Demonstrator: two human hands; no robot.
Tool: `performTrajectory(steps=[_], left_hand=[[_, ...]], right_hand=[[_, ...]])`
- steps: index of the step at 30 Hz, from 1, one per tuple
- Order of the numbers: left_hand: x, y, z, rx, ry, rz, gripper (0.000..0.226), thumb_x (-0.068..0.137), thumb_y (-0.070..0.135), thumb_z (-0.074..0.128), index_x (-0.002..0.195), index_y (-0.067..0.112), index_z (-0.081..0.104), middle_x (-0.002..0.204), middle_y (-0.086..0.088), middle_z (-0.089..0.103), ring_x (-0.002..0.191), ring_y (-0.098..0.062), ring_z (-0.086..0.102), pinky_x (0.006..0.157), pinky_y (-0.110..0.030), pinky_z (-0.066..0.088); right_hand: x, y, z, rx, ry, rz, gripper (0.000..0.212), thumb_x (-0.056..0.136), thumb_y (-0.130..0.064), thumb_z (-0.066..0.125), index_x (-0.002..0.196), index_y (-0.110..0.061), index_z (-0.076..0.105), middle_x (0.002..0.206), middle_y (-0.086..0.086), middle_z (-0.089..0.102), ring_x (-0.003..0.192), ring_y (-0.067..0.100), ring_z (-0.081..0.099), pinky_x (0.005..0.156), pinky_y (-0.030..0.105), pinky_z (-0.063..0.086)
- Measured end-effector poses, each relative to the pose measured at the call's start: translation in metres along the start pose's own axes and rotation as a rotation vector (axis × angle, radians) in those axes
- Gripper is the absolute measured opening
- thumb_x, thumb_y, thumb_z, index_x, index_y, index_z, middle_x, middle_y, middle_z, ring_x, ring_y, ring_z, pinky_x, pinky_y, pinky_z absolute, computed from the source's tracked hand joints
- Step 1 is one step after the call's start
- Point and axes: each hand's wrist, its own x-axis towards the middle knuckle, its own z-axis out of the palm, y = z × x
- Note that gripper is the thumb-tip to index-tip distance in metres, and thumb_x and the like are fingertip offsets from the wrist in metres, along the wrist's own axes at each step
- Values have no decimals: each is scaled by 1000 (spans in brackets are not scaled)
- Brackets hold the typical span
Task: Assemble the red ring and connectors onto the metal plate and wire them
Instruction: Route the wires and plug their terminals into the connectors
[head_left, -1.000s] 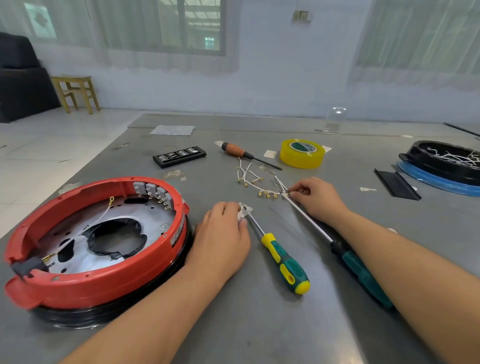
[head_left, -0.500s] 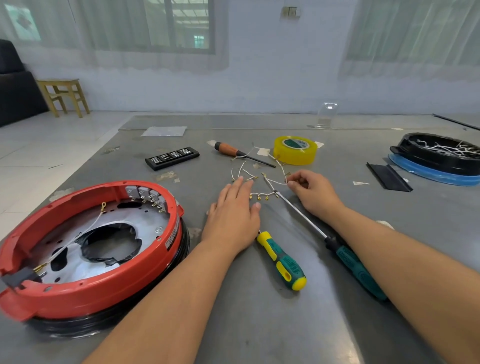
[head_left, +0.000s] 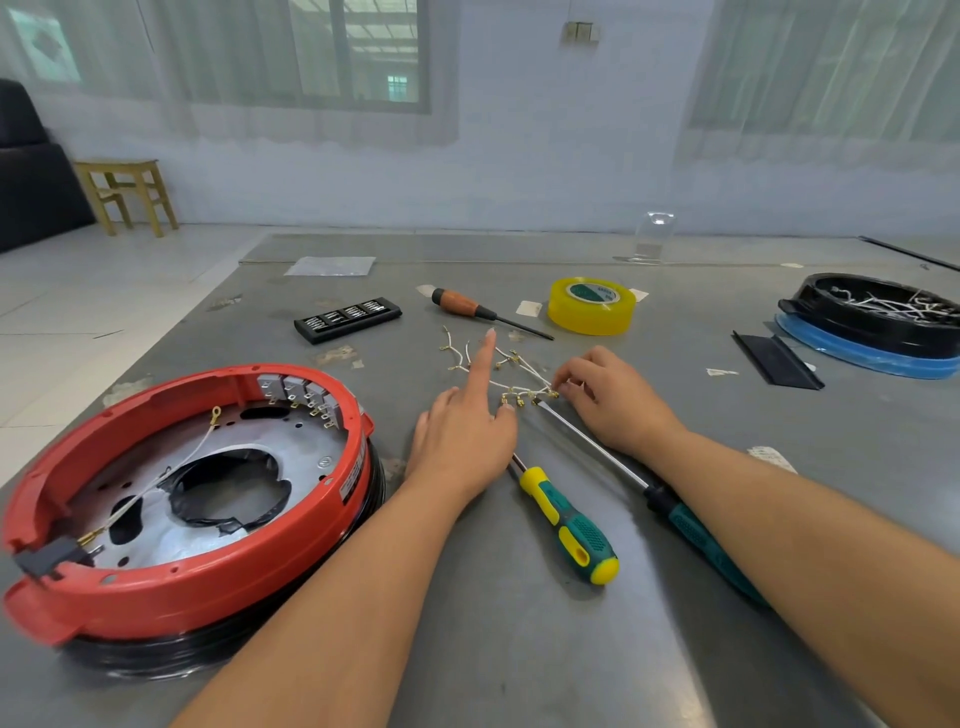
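I keep my left hand (head_left: 462, 431) on the table (head_left: 519, 649) mid-way, forefinger straight out over the loose wires (head_left: 498, 371) as if sorting, while my right hand (head_left: 605, 397) fingers pinch their terminals, the red ring (head_left: 208, 566) sitting on the metal plate (head_left: 311, 447) near the left edge, connectors (head_left: 301, 392) fitted.

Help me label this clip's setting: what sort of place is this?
Probably a small assembly workshop. A steel worktable carries screwdrivers, loose terminal wires and a part-wired red ring on its metal plate.
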Motion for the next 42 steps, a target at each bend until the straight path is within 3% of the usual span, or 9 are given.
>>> performTrajectory(steps=[5,10,13,20,27,33,37,39,42], left_hand=[[3,-2,4,138,-135,-18,68,102,34,36,166,41,16,165,6,39,157,-20,19,123,-45,19],[3,5,7,283,-140,-31,65,104,39,30,164,51,5,173,0,17,156,-24,17,120,-46,19],[4,9,9,361,-151,-44,58,108,44,27,163,53,12,176,2,5,156,-27,16,118,-48,20],[0,10,10,340,-81,-43,36,109,50,33,140,44,50,173,-4,16,151,-28,26,116,-49,24],[-2,5,9,156,99,-39,19,105,38,49,122,34,57,161,0,37,145,-29,29,114,-44,31],[0,2,8,3,230,-51,7,108,26,51,108,22,58,119,-3,65,126,-28,40,99,-40,41],[-2,3,4,-153,324,-30,11,105,13,53,103,21,60,92,11,56,114,-22,50,83,-39,46],[-2,3,3,-215,356,-29,16,104,7,53,106,17,64,89,15,52,109,-23,55,84,-40,49],[-5,1,1,-319,393,-41,19,103,2,53,106,15,66,102,2,65,102,-24,61,81,-32,46]], right_hand=[[1,-3,-1,-31,-50,19,21,107,-26,49,120,-25,65,115,0,55,102,20,55,90,35,49],[0,-3,-1,-6,-49,58,26,105,-26,54,129,-25,64,114,0,56,100,17,57,94,33,49],[1,-3,-1,-6,-46,61,25,105,-23,52,127,-24,66,112,-2,54,102,17,56,94,31,47],[1,-4,-2,44,16,63,28,107,-16,49,133,-17,59,109,0,54,101,15,53,96,29,43],[7,-13,-3,355,228,95,23,102,-6,58,115,-24,66,95,-1,62,90,12,67,85,23,54],[22,-23,-13,673,217,195,25,97,3,64,105,-20,66,84,-1,63,78,12,70,76,19,59],[29,-29,-27,719,144,255,21,95,5,65,108,-12,67,83,0,64,76,12,69,73,19,60],[33,-33,-34,769,99,312,20,96,7,63,111,-6,66,82,3,66,75,13,68,70,18,60],[34,-46,-40,902,101,438,19,96,10,60,110,-3,65,84,8,66,73,15,64,66,18,58]])
